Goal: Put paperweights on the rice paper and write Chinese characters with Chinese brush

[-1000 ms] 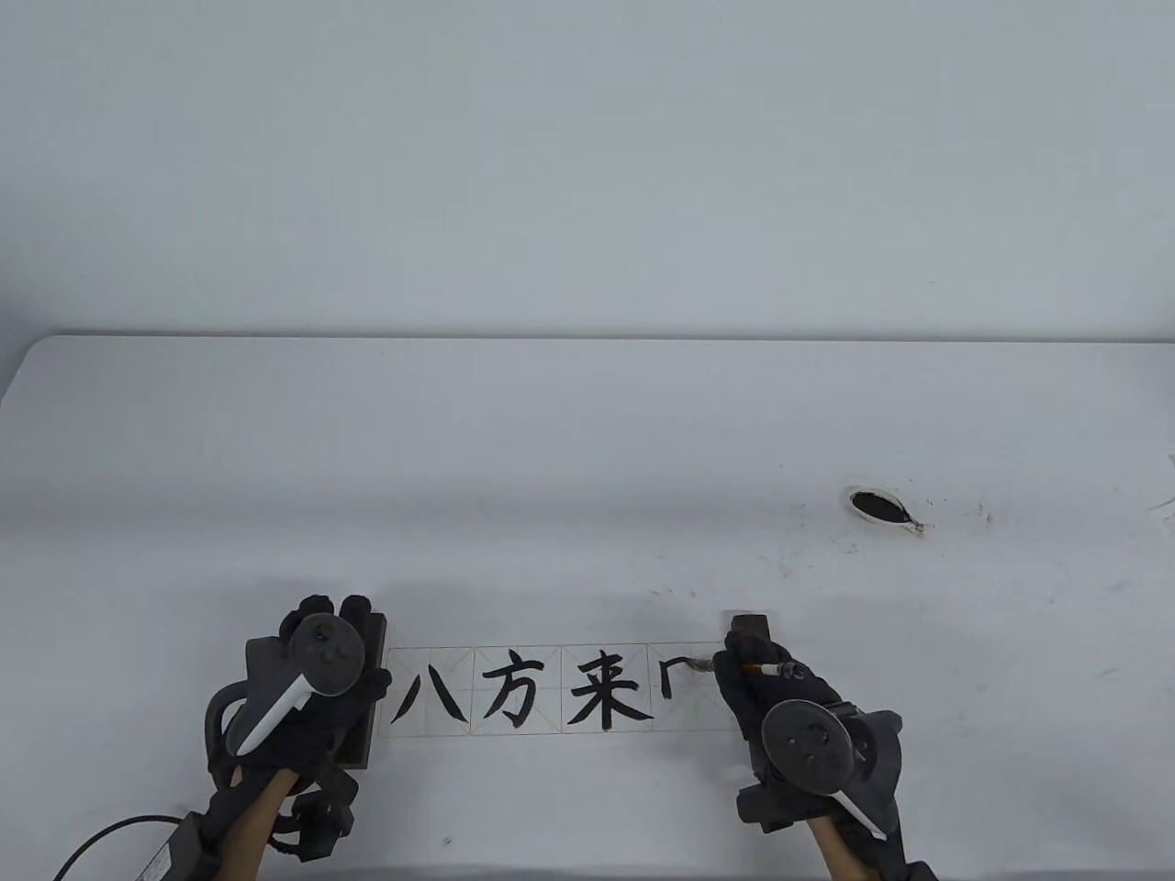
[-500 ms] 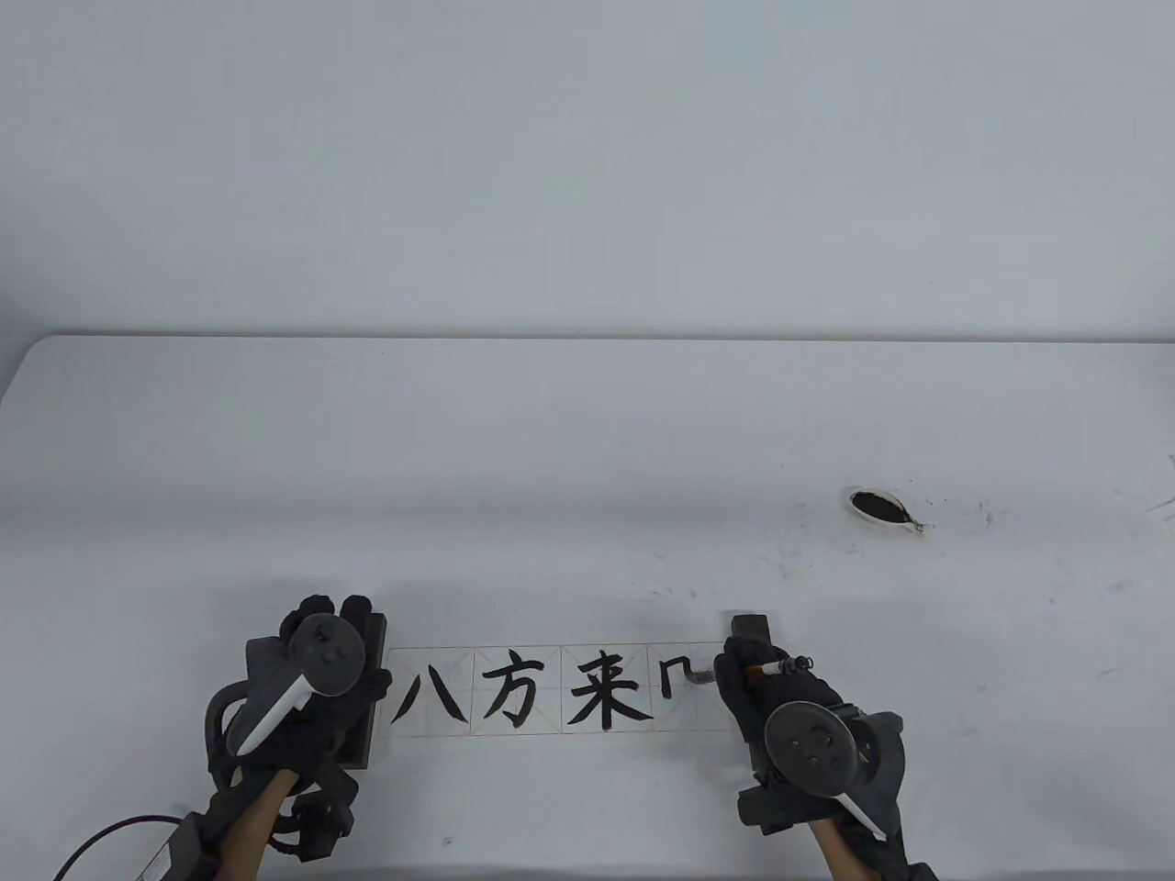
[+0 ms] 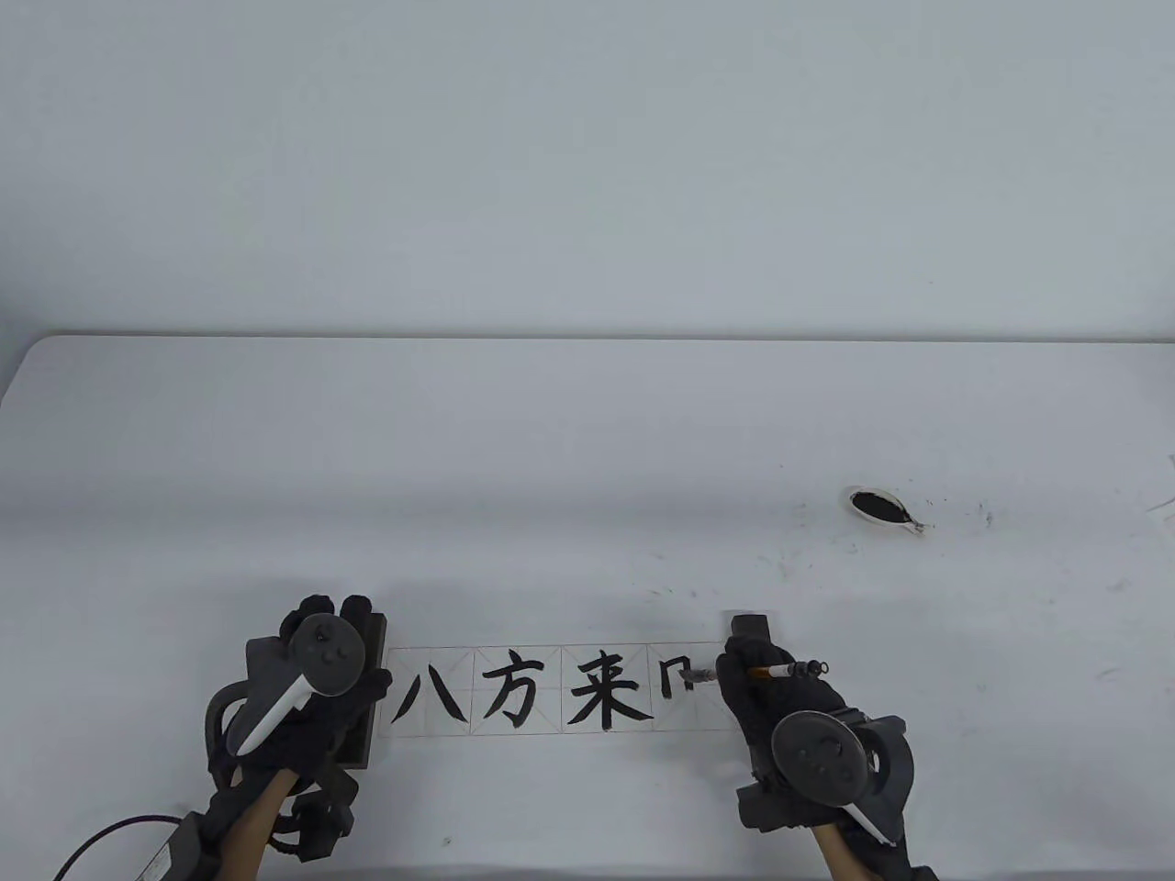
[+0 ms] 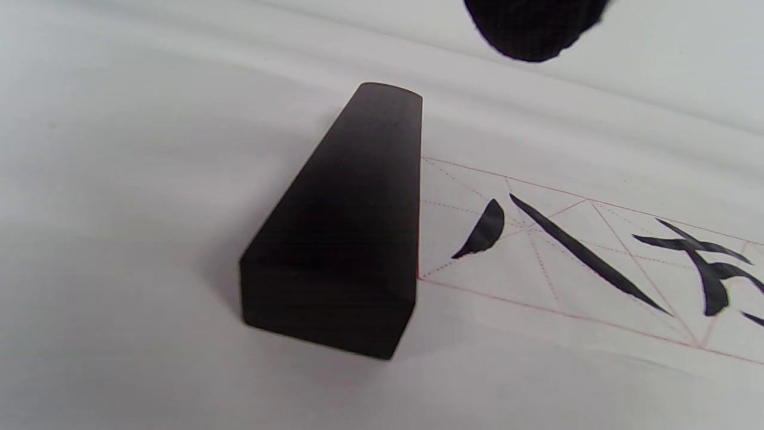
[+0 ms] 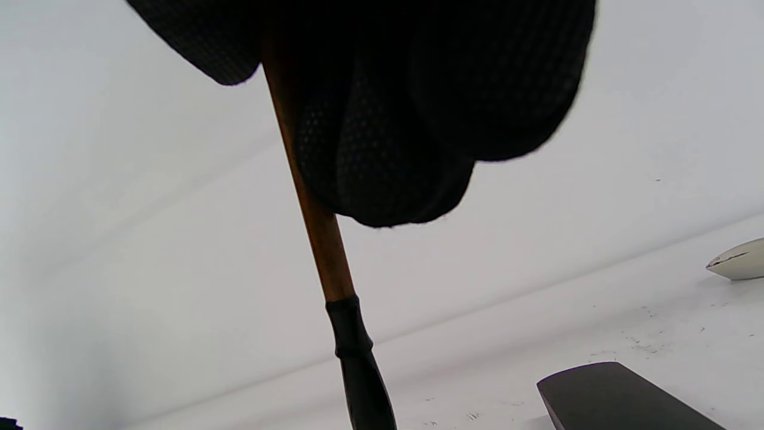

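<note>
Right hand (image 3: 766, 688): its gloved fingers (image 5: 382, 149) are curled tight round the brown wooden-shafted Chinese brush (image 5: 316, 233), gripping high on the shaft so the black tip hangs below them, free to tilt.
Brush tip: it reaches out to the left of the fingertips, at the 4th grid square; contact with the paper cannot be told.
Rice paper (image 3: 560, 725): a white strip with a red grid, stretched between the 2 hands; 3 black characters are finished, and the 4th looks only begun.
Left hand (image 3: 307, 684): it rests on the dark rectangular block paperweight (image 4: 340, 233), probably adding pressure so the strip cannot slide; whether the fingers are straight or curled is hidden under the tracker.
Left paperweight: it lies beneath those fingers, on the strip's left end, just beside the first character.
Second dark paperweight (image 3: 748, 626): it sits just beyond the right fingertips, pinning the other end.
White oval ink dish (image 3: 879, 507): well beyond the right fingers, likely kept apart from the paper yet reachable for reloading.
</note>
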Demonstrator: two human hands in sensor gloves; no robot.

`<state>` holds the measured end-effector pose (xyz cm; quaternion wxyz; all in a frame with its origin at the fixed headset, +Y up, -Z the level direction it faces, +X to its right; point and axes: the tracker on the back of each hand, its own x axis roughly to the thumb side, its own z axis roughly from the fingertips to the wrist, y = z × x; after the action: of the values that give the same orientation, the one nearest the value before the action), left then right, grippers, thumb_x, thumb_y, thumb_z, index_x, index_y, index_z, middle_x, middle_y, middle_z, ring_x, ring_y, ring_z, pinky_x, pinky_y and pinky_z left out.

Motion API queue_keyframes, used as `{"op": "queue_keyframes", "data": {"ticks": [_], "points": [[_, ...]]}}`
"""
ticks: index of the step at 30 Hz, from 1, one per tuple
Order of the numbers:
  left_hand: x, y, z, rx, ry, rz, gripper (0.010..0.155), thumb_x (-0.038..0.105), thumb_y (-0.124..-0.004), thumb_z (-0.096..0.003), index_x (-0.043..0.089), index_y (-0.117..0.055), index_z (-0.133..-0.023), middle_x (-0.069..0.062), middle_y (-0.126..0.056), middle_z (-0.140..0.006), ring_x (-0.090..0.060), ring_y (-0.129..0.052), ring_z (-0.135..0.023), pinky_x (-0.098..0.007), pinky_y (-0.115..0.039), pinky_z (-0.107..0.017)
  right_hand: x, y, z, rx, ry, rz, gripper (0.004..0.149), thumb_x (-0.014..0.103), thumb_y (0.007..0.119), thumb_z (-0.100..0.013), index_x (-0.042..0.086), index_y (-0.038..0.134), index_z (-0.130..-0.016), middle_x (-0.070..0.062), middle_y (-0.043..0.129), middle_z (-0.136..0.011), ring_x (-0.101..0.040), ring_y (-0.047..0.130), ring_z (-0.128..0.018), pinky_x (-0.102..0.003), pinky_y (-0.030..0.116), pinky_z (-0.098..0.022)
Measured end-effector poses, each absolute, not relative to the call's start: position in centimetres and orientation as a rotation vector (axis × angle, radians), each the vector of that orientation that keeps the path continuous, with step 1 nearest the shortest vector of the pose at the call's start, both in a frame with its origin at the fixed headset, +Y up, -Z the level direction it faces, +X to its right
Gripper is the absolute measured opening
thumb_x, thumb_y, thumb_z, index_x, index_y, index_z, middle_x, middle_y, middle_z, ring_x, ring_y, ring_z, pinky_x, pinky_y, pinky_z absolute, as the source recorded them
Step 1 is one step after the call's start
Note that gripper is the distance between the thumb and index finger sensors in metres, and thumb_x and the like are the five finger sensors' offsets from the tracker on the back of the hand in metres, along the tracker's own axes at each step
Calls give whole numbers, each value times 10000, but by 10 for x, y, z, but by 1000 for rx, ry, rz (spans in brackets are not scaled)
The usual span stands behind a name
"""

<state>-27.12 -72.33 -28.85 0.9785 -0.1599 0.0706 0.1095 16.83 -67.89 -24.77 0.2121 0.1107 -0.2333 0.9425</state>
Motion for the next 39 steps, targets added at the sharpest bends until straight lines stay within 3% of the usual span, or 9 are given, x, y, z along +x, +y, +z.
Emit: {"op": "queue_keyframes", "data": {"ticks": [10, 22, 39], "points": [[-271, -723, -289, -322, 142, 221, 826, 532, -587, -529, 403, -59, -1150, -72, -29, -1253, -364, -120, -1201, -515, -129, -863, 164, -682, -249, 341, -588, 2655, 415, 401, 676, -553, 97, 812, -801, -108, 983, -632, -224, 1020, -442, -312, 876, -299], [-271, -724, -289, -325, 141, 218, 824, 532, -588, -529, 403, -62, -1150, -67, -31, -1253, -367, -123, -1201, -515, -131, -863, 166, -677, -245, 408, -482, 2569, 394, 406, 681, -544, 104, 865, -719, -87, 1019, -521, -194, 1034, -333, -279, 881, -224], [-271, -724, -289, -328, 142, 219, 823, 532, -588, -529, 405, -62, -1149, -71, -31, -1252, -371, -121, -1199, -515, -130, -863, 170, -676, -245, 350, -555, 2594, 412, 404, 675, -552, 96, 829, -778, -107, 995, -600, -221, 1025, -409, -305, 877, -276]]}}
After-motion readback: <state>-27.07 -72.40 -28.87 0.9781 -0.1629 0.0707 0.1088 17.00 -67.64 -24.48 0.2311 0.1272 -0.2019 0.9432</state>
